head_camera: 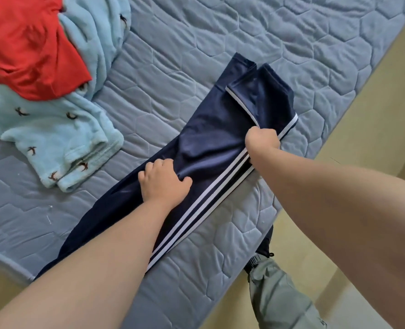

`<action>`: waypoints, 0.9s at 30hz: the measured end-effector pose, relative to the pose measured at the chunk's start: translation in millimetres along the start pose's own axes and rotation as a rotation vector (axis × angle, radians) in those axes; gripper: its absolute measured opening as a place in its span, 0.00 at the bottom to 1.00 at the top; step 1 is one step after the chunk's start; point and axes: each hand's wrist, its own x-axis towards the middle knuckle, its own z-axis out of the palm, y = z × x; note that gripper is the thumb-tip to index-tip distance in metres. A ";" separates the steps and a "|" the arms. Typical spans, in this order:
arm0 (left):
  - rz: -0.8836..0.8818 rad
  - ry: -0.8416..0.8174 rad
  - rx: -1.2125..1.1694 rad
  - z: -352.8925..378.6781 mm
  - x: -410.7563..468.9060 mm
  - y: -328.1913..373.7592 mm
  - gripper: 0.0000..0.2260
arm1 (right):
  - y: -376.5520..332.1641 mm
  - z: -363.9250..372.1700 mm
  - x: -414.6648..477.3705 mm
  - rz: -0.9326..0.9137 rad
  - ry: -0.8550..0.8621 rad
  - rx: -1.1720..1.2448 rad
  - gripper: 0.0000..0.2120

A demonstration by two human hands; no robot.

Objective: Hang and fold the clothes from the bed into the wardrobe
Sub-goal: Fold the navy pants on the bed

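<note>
Navy track pants (211, 129) with white side stripes lie stretched diagonally across the quilted grey-blue mattress (220, 32). Their far leg ends are folded back over the rest. My left hand (164, 182) grips a bunch of the navy fabric near the middle of the pants. My right hand (263, 141) is curled round the striped edge where the folded part meets the lower layer. The lower end of the pants runs under my left forearm toward the mattress corner.
A light blue fleece garment (61, 138) with small bird prints lies at the left, with a red garment (28, 46) on top of it. The mattress edge runs along the right, beside a beige floor (374, 110). My grey-green trouser leg (277, 295) stands beside the bed.
</note>
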 end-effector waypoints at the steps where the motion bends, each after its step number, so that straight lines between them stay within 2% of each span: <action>1: 0.006 -0.032 -0.057 -1.0 6.6 3.7 0.19 | -7.7 -1.5 2.2 0.024 0.017 0.026 0.23; 4: 0.017 -0.105 -0.229 -6.6 26.2 15.4 0.17 | -23.8 -11.1 17.9 0.009 0.060 0.078 0.23; 7: -0.052 -0.183 -0.414 -13.7 45.2 26.0 0.12 | -24.1 -28.7 36.3 -0.131 0.157 0.091 0.19; 10: -0.072 -0.200 -0.389 -17.3 62.9 33.2 0.09 | -16.2 -45.6 47.3 -0.187 0.219 -0.010 0.13; 14: -0.109 -0.189 -0.289 -22.7 76.2 46.0 0.09 | -19.9 -57.5 50.6 -0.039 0.251 0.073 0.04; 18: -0.121 -0.104 -0.145 -29.3 81.1 66.5 0.12 | -20.6 -64.3 56.5 0.008 0.128 0.215 0.04; 22: -0.172 0.005 -0.105 -31.7 85.7 83.3 0.20 | -24.9 -72.2 65.4 -0.002 0.033 0.409 0.08; 27: -0.148 -0.055 -0.161 -38.0 96.9 98.0 0.19 | -40.4 -88.2 71.9 -0.053 -0.010 0.543 0.14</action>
